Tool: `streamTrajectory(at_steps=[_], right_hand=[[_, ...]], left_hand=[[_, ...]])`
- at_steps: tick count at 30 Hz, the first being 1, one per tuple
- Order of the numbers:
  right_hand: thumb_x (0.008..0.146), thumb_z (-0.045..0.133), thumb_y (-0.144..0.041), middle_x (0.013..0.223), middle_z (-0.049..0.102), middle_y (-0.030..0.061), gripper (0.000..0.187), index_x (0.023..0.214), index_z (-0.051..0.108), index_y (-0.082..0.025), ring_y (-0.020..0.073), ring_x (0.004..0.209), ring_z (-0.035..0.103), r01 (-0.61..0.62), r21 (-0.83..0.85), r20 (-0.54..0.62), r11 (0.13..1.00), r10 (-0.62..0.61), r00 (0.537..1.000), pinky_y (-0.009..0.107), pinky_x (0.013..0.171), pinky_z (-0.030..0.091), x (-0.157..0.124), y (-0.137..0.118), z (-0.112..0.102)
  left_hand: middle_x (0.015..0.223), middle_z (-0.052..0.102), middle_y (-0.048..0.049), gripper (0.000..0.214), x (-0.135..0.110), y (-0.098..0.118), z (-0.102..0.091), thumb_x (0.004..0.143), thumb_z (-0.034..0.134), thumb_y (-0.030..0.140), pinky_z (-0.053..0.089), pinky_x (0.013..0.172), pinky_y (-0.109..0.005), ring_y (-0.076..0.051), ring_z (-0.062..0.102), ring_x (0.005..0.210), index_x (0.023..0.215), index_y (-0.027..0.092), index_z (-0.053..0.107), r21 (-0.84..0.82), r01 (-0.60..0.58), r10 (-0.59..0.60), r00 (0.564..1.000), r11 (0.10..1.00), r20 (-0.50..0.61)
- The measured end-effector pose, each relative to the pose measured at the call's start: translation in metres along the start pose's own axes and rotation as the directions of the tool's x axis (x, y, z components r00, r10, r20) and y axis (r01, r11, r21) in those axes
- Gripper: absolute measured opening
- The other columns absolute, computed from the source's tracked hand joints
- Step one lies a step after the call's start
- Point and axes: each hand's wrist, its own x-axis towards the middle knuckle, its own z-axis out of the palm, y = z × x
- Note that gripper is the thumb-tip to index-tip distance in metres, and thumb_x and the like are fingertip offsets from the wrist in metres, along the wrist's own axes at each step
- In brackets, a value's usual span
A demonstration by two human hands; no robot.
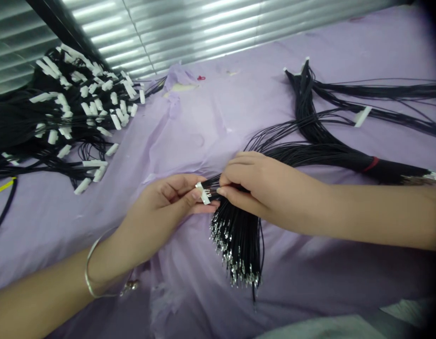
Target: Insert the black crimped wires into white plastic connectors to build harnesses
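One purple cloth (309,42) covers the bench. Landmark: one black wire bundle (309,150), bound by one red band (371,164), metal-tipped ends (239,254) fanned near the cloth's front edge. Far left of the bundle: one heap of finished wires (62,108) with white connectors, too many to count. No writing legible. Left hand (161,207), wearing one silver bangle (94,268), pinches one white connector (202,192) just left of the bundle; right hand (260,183), fingers closed, grips what seems a single wire at the connector.

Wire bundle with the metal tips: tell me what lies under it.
Under the wire bundle lies the purple cloth, wrinkled around it. The right hand covers the bundle's upper part, so what is beneath there cannot be seen.
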Motion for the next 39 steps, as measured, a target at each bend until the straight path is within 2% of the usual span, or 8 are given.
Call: streamTrajectory(at_steps=[8, 13, 20, 25, 31, 34, 39], right_hand=[[0.091, 0.05, -0.019, 0.076, 0.061, 0.0031, 0.018, 0.076, 0.059, -0.013, 0.0144, 0.077, 0.051, 0.024, 0.038, -0.062, 0.999, -0.022, 0.998, 0.03, 0.077, 0.04, 0.0007, 0.0014, 0.0036], [0.09, 0.051, -0.019, 0.074, 0.06, 0.0016, 0.016, 0.077, 0.06, -0.013, 0.0131, 0.075, 0.051, 0.086, 0.095, -0.13, 0.992, -0.073, 0.989, 0.027, 0.074, 0.04, -0.0009, 0.0036, 0.0028], [0.09, 0.053, -0.02, 0.076, 0.061, -0.0001, 0.015, 0.078, 0.062, -0.017, 0.0104, 0.075, 0.053, 0.155, 0.134, -0.224, 0.979, -0.123, 0.967, 0.024, 0.073, 0.042, -0.0053, 0.0061, 0.0008], [0.09, 0.052, -0.019, 0.077, 0.062, 0.0014, 0.016, 0.078, 0.062, -0.015, 0.0118, 0.075, 0.052, 0.173, 0.127, -0.232, 0.977, -0.14, 0.963, 0.025, 0.073, 0.043, -0.0067, 0.003, 0.0046], [0.091, 0.051, -0.018, 0.076, 0.062, 0.0027, 0.017, 0.077, 0.061, -0.013, 0.0131, 0.077, 0.053, 0.131, 0.103, -0.242, 0.986, -0.103, 0.965, 0.025, 0.073, 0.043, -0.0091, -0.0029, 0.0093], [0.088, 0.055, -0.018, 0.075, 0.061, 0.0008, 0.014, 0.077, 0.062, -0.013, 0.0118, 0.077, 0.053, 0.102, 0.144, -0.201, 0.984, -0.072, 0.977, 0.024, 0.071, 0.042, -0.0086, -0.0026, 0.0073], [0.084, 0.058, -0.014, 0.072, 0.06, -0.0016, 0.01, 0.076, 0.064, -0.015, 0.0099, 0.07, 0.052, 0.0, 0.159, -0.111, 0.987, 0.017, 0.994, 0.024, 0.066, 0.04, -0.0076, -0.0004, 0.0001]], left_hand=[[0.1, 0.073, -0.0031, 0.015, -0.0009, -0.0003, -0.0019, 0.086, 0.063, 0.025, 0.057, 0.084, -0.022, -0.014, 0.07, 0.089, 0.096, 0.019, 0.073, 0.053, 0.012, -0.011, 1.0, 0.999, -0.021], [0.102, 0.074, -0.0032, 0.017, -0.002, 0.0015, -0.0025, 0.085, 0.065, 0.022, 0.059, 0.078, -0.019, -0.014, 0.071, 0.085, 0.1, 0.021, 0.073, -0.024, 0.044, -0.045, 0.999, 0.999, -0.029], [0.091, 0.076, 0.0011, 0.014, -0.0005, 0.0041, -0.0038, 0.083, 0.067, 0.019, 0.059, 0.072, -0.015, -0.01, 0.072, 0.075, 0.092, 0.025, 0.076, -0.084, 0.046, -0.044, 0.999, 0.995, 0.026], [0.087, 0.077, -0.0016, 0.013, -0.0017, 0.0043, -0.0057, 0.082, 0.068, 0.021, 0.06, 0.07, -0.019, -0.013, 0.072, 0.071, 0.091, 0.025, 0.077, -0.032, 0.044, -0.042, 0.998, 0.999, 0.051], [0.084, 0.076, 0.0003, 0.013, -0.0034, 0.0022, -0.0042, 0.081, 0.069, 0.02, 0.058, 0.069, -0.016, -0.01, 0.07, 0.069, 0.091, 0.024, 0.077, -0.064, 0.011, -0.01, 0.999, 0.998, 0.031], [0.078, 0.076, 0.0018, 0.011, -0.0019, 0.0009, -0.0036, 0.078, 0.072, 0.019, 0.057, 0.066, -0.013, -0.009, 0.07, 0.066, 0.088, 0.023, 0.076, -0.128, 0.016, -0.019, 1.0, 0.992, -0.022], [0.082, 0.075, 0.0016, 0.013, 0.0006, 0.0032, -0.002, 0.072, 0.077, 0.017, 0.059, 0.073, -0.016, -0.012, 0.072, 0.072, 0.084, 0.022, 0.075, -0.155, 0.046, -0.056, 0.997, 0.987, -0.056]])
